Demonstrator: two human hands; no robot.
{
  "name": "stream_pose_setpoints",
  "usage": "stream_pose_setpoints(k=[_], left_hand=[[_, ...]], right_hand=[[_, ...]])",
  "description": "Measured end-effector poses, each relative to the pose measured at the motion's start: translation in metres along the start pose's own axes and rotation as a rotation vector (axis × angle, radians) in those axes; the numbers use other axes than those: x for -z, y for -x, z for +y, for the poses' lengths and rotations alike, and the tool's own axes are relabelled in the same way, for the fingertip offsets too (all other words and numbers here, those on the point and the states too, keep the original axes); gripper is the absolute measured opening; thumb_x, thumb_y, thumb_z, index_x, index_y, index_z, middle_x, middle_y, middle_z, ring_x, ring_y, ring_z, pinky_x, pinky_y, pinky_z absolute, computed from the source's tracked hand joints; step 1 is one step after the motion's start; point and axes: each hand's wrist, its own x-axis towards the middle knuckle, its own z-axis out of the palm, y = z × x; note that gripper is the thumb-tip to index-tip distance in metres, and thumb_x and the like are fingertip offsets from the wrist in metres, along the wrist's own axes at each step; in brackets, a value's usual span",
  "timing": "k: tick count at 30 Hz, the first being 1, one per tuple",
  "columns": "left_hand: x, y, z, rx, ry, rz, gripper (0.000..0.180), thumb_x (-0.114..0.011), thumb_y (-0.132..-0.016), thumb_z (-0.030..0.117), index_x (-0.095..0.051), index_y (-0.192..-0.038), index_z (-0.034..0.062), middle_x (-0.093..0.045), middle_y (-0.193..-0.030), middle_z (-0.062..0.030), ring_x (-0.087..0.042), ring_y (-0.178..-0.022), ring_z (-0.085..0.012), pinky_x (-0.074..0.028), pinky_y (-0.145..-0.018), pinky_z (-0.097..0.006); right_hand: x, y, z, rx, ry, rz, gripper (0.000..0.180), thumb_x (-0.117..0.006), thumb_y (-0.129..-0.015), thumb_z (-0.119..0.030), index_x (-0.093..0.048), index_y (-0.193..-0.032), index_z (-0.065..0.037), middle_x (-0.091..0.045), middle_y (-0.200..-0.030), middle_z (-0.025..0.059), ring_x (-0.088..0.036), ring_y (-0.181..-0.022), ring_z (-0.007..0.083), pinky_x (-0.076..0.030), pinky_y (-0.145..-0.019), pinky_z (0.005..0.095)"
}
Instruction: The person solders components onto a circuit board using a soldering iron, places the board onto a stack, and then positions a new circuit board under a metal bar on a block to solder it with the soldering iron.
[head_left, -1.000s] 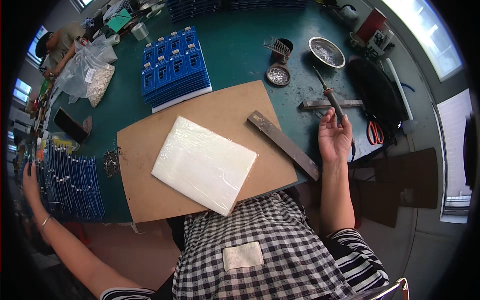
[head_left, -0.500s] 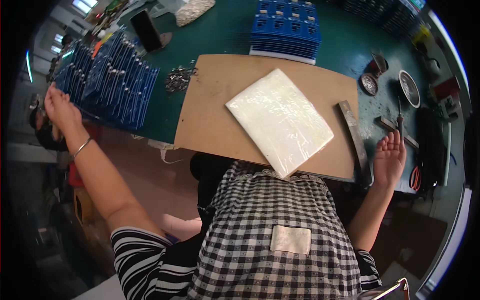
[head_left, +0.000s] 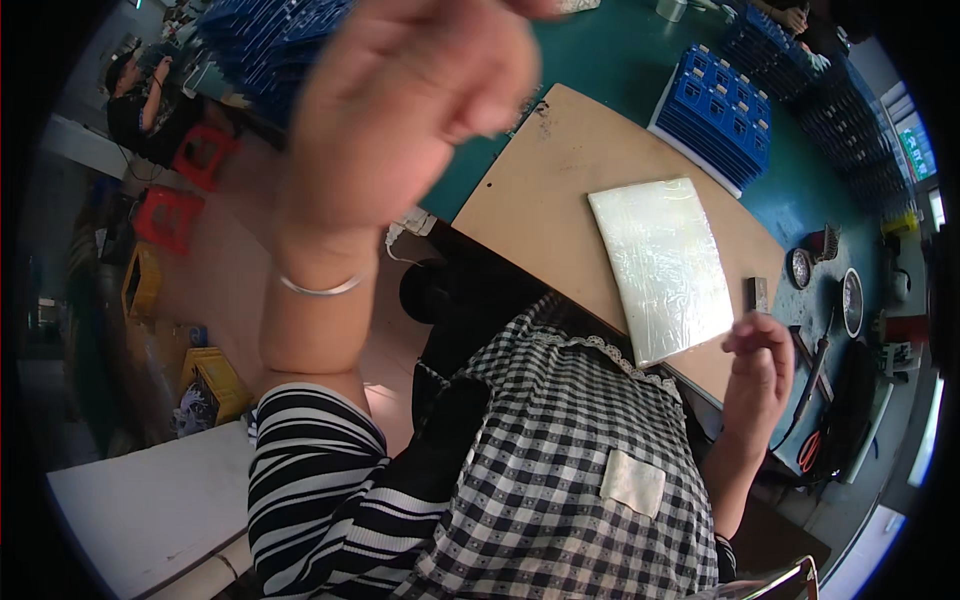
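Observation:
My left hand (head_left: pixel 410 110) is raised close in front of the view, smeared by motion. Its fingers run toward the upper edge, so I cannot make out whether they hold anything. Behind it, blue circuit boards (head_left: pixel 250 50) stand in a row, partly covered by the hand. A flat white pad (head_left: pixel 665 270) with a glossy wrapped surface lies slanted on the brown board (head_left: pixel 540 170). To the right of the pad hovers my right hand (head_left: pixel 762 375), fingers loosely bent and nothing visible in them. It partly hides a metal bar (head_left: pixel 757 293).
A stack of blue circuit boards (head_left: pixel 715 115) stands beyond the brown board. Small dishes (head_left: pixel 852 302), a soldering iron (head_left: pixel 815 375) and orange-handled scissors (head_left: pixel 809 450) lie at the right. Red stools (head_left: pixel 168 218) and another person (head_left: pixel 145 110) are at the left.
The view has turned to the left. My left hand has come up from beside the left circuit boards to close before the view. My right hand's fingers have bent in from lying stretched.

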Motion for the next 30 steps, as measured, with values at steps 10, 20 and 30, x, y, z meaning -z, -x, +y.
stream_pose_setpoints(k=[10, 20, 30], left_hand=[[-0.133, 0.013, -0.084, 0.086, -0.147, 0.006, 0.04, -0.049, -0.1, 0.021, -0.038, -0.135, 0.003, -0.064, -0.104, -0.0121, -0.059, -0.106, -0.0206, -0.048, -0.079, -0.035], [-0.131, 0.083, -0.086, 0.886, 0.487, -0.152, 0.035, -0.035, -0.103, 0.008, -0.046, -0.133, -0.004, -0.044, -0.066, 0.0028, -0.039, -0.058, -0.0057, -0.036, -0.056, -0.021], [-0.061, 0.109, 0.041, 0.307, -0.213, 0.49, 0.018, -0.047, -0.101, 0.012, -0.053, -0.11, -0.0024, -0.057, -0.08, -0.0092, -0.052, -0.069, -0.0154, -0.045, -0.063, -0.025]], right_hand=[[-0.073, -0.011, 0.009, -0.235, 0.061, -0.507, 0.028, -0.059, -0.098, -0.017, -0.057, -0.119, 0.002, -0.062, -0.11, 0.0083, -0.059, -0.104, 0.0169, -0.048, -0.088, 0.0313], [0.033, -0.048, -0.008, -0.016, -0.564, 0.424, 0.024, -0.054, -0.1, -0.023, -0.064, -0.098, -0.001, -0.064, -0.088, 0.0058, -0.054, -0.065, 0.0117, -0.042, -0.059, 0.0233], [-0.004, 0.008, 0.035, 0.098, 1.465, -0.583, 0.092, -0.083, -0.061, -0.051, -0.045, -0.143, -0.036, -0.03, -0.156, 0.0052, -0.019, -0.144, 0.0397, -0.016, -0.113, 0.0642]])
